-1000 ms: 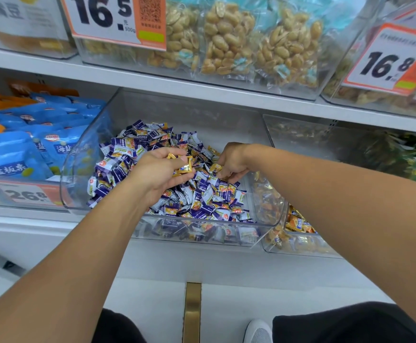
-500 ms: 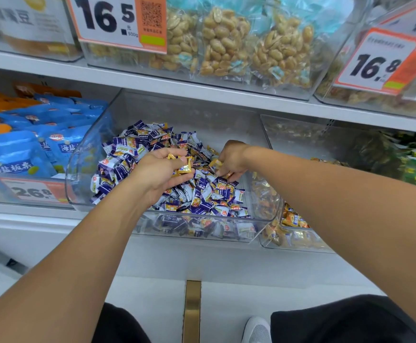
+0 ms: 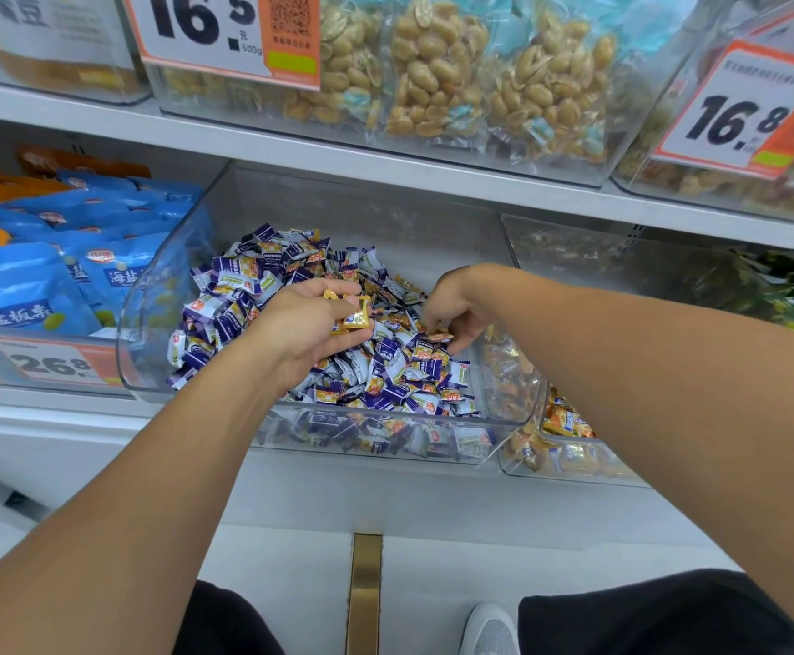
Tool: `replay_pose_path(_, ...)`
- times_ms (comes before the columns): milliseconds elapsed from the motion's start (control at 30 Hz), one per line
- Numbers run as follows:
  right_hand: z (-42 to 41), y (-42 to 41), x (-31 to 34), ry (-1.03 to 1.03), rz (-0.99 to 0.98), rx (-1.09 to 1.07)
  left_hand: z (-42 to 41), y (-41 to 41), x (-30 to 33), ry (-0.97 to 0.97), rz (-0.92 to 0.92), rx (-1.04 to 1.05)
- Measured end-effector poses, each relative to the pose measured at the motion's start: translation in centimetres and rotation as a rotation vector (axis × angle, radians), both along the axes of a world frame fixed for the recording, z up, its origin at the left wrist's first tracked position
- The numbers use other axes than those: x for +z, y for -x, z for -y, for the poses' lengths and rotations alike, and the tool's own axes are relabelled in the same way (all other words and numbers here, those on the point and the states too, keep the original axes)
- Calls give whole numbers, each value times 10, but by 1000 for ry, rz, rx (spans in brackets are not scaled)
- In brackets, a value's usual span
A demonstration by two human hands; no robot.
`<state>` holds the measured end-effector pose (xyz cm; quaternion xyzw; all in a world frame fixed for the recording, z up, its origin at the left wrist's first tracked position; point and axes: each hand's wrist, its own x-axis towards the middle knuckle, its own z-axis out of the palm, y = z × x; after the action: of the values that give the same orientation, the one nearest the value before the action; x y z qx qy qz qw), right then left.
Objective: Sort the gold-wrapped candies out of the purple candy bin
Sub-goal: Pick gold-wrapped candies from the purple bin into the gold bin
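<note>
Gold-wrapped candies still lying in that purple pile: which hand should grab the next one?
Probably the right hand: its fingertips are down among the purple-wrapped candies in the clear plastic bin, while the left hand already holds several gold-wrapped candies.

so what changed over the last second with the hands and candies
The right hand slid slightly toward the bin's right side, fingertips now picking at a gold-wrapped candy on the pile. The left hand kept its grip on its collected gold candies; the purple candies look unchanged.

Right hand [image 3: 456, 302] fingers [image 3: 468, 335] curled under, contents hidden; price tag [image 3: 740, 104] edge-cropped.
</note>
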<state>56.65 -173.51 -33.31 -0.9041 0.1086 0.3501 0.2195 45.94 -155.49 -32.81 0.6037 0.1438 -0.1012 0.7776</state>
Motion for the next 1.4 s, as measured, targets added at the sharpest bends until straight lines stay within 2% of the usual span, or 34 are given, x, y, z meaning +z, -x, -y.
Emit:
replay_pose_path(100,-1,1,1,-63,-65,-6,0,-1,0,2,1,1)
replay_pose_path(300,-6,-3,-14,13,-95,-54,2,-1,-2,7,-5,-5)
replay_pose_path(400,-4,-1,-8,-63,-74,-120,3,1,-3,5,-5,-9)
replay_pose_path(600,4,40,50,-578,78,-233,3,5,-1,-25,15,-44)
replay_pose_path(767,37,117,86,-1003,187,-201,22,24,22,29,139,-208)
replay_pose_path(900,83,153,73,-1347,149,-488,51,39,47,99,236,-248)
replay_pose_path(967,101,156,59,-1473,165,-635,77,43,57,62,260,-307)
replay_pose_path(1033,120,154,50,-1502,241,-727,107,40,63,-30,270,-378)
replay_pose_path(1167,156,142,40,-1429,417,-858,159,21,68,-256,241,-427)
replay_pose_path(1300,186,138,36,-1382,421,-930,187,-1,69,-243,143,-419)
replay_pose_path(1400,203,135,38,-1393,423,-962,201,-13,70,-275,142,-497)
